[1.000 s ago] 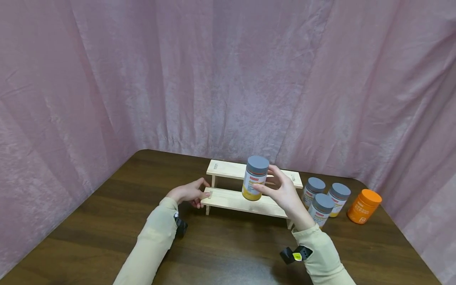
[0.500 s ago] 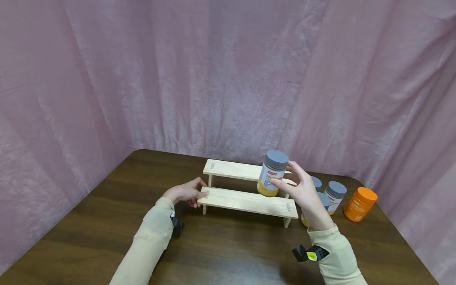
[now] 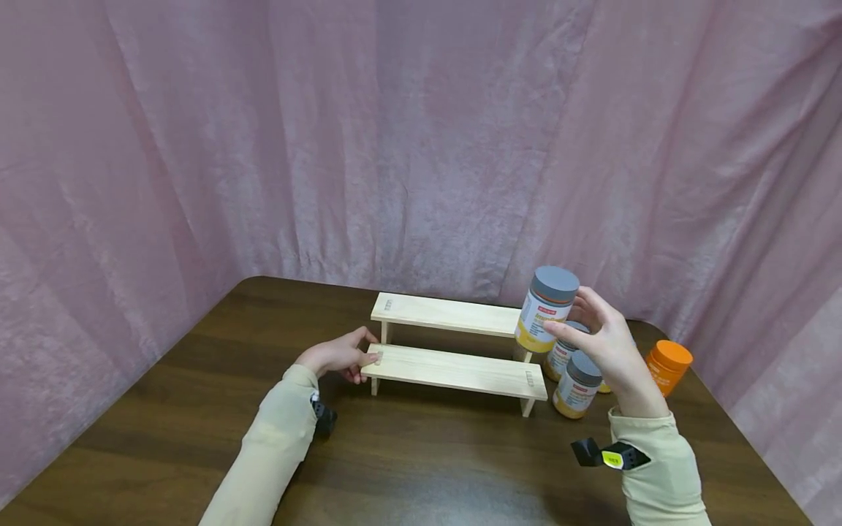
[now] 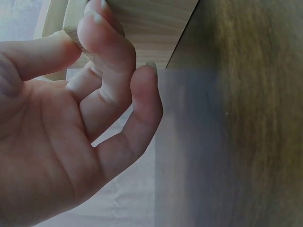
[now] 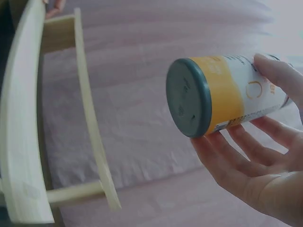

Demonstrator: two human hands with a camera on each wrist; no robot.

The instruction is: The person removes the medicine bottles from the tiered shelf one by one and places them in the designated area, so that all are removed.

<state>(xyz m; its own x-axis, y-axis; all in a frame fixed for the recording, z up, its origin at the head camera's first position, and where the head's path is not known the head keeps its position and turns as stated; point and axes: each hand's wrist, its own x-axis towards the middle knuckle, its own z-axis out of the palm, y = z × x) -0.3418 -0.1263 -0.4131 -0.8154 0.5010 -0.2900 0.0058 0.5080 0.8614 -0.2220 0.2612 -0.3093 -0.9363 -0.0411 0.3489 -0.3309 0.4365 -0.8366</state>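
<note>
A two-tier pale wooden shelf rack (image 3: 454, 369) stands on the brown table. At its left end my left hand (image 3: 337, 356) pinches the lower board; in the left wrist view, thumb and fingertips meet at the wood (image 4: 73, 21) while the little finger stays off it. My right hand (image 3: 612, 347) grips a grey-lidded supplement jar (image 3: 544, 314) around its white and yellow label. Held up near the rack's right end, the jar overlaps the upper board in the head view. The right wrist view shows its dark base (image 5: 188, 98) apart from the rack.
Right of the rack stand more grey-lidded jars (image 3: 577, 387), one mostly hidden behind my right hand. An orange jar (image 3: 668, 365) is farther right, partly covered by the wrist. A pink curtain (image 3: 421, 146) hangs behind the table (image 3: 421, 460).
My right hand has carried the jar rightward, from over the middle of the rack to its right end. The left hand keeps its hold on the lower board.
</note>
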